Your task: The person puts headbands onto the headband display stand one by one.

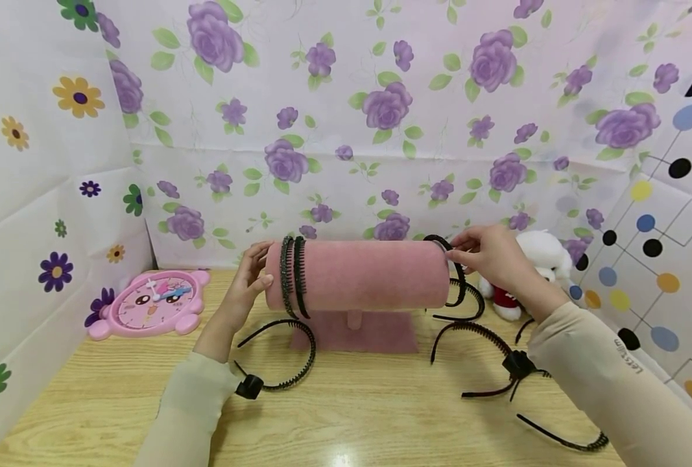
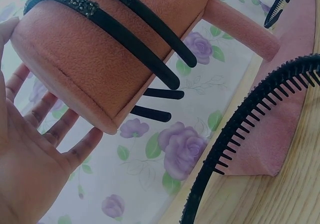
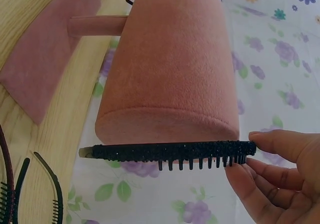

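Observation:
A pink plush headband stand [image 1: 357,272], a roll on a post and flat base, stands on the table. Two black headbands [image 1: 300,275], one glittery, sit around its left part. My left hand [image 1: 244,280] holds the roll's left end, thumb in front and fingers spread behind; in the left wrist view the fingertips [image 2: 97,134] touch the rim. My right hand [image 1: 488,253] pinches a black toothed headband [image 3: 170,151] at the roll's right end. In the right wrist view this sparkly band lies across the end face, thumb and fingers on its right side.
A loose black headband [image 1: 307,363] lies before the stand at left. Several more headbands [image 1: 486,334] lie at right, beside and under my right forearm. A pink clock [image 1: 155,301] rests at far left. Behind my right hand sits a white plush dog [image 1: 541,253].

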Tool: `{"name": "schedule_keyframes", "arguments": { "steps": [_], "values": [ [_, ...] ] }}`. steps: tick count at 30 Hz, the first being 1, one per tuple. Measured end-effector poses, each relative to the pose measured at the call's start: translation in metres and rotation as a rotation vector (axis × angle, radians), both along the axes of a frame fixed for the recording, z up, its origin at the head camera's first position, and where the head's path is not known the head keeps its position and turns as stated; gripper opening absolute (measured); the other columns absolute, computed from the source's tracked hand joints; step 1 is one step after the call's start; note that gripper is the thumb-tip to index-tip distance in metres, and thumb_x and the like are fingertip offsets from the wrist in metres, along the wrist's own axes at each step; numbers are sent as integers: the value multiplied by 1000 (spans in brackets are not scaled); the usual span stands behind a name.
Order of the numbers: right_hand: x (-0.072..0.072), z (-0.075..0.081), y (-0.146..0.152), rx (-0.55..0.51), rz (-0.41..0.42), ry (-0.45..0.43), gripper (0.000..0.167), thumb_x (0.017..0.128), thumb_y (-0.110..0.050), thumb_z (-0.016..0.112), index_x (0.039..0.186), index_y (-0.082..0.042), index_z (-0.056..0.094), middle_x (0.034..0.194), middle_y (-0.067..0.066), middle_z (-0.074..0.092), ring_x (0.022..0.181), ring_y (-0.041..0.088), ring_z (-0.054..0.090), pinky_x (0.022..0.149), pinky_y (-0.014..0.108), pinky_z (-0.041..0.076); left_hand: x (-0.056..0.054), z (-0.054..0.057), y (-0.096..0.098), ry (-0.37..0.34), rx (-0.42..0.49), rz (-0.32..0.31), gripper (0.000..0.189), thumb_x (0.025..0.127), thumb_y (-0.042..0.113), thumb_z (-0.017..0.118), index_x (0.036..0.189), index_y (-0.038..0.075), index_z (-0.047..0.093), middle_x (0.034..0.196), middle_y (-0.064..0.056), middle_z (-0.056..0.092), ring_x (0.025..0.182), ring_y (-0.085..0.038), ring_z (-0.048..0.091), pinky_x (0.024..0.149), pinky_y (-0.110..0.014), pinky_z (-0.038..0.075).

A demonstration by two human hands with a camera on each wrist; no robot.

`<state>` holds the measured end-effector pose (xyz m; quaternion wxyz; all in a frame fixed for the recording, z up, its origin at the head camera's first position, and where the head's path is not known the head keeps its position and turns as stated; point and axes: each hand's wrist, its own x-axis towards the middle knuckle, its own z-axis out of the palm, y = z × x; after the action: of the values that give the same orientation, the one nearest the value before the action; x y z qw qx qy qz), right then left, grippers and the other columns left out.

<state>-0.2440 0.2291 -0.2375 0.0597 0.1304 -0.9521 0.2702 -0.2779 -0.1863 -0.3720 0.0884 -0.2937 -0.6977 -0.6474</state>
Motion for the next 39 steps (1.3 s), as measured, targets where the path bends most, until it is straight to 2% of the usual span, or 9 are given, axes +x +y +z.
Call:
{"name": "schedule_keyframes", "arguments": {
  "steps": [6, 15, 25, 31, 39],
  "values": [
    [2, -4, -3, -38, 1, -29, 31, 91, -23, 66, 111, 0, 63, 97, 17, 70, 65, 14, 68, 74, 36, 56, 0, 0, 0, 2, 1, -3, 56, 97, 12, 42, 150, 17, 25, 146, 2, 32, 129, -11, 38, 96, -20, 41],
    [5, -6, -9, 22, -28, -22, 34, 91, -28, 66, 112, -3, 61, 91, 11, 71, 63, 10, 68, 77, 40, 55, -1, -1, 0, -10, 1, -1, 58, 96, 12, 43, 150, 18, 24, 147, 1, 32, 130, -11, 37, 97, -20, 41],
    [6, -2, -19, 21, -3, -32, 33, 90, -24, 67, 109, 3, 60, 93, 16, 70, 59, 11, 66, 67, 33, 56, -1, -2, -1, -5, -1, 2, 57, 95, 11, 42, 150, 18, 24, 149, -2, 30, 131, -11, 36, 98, -22, 39],
    [3, 1, -26, 49, -20, -45, 32, 89, -25, 66, 105, 3, 60, 92, 16, 70, 61, 15, 68, 67, 33, 55, -2, -2, -1, -1, 4, -1, 57, 96, 12, 43, 150, 18, 25, 147, 0, 31, 130, -11, 37, 96, -20, 40],
    [-1, 2, -33, 40, -25, -82, 31, 90, -24, 66, 104, 3, 58, 94, 17, 70, 59, 10, 66, 67, 31, 55, -1, -1, -1, -14, -4, 1, 58, 96, 12, 43, 150, 19, 24, 149, -2, 29, 131, -12, 35, 97, -20, 40]
  ]
}}
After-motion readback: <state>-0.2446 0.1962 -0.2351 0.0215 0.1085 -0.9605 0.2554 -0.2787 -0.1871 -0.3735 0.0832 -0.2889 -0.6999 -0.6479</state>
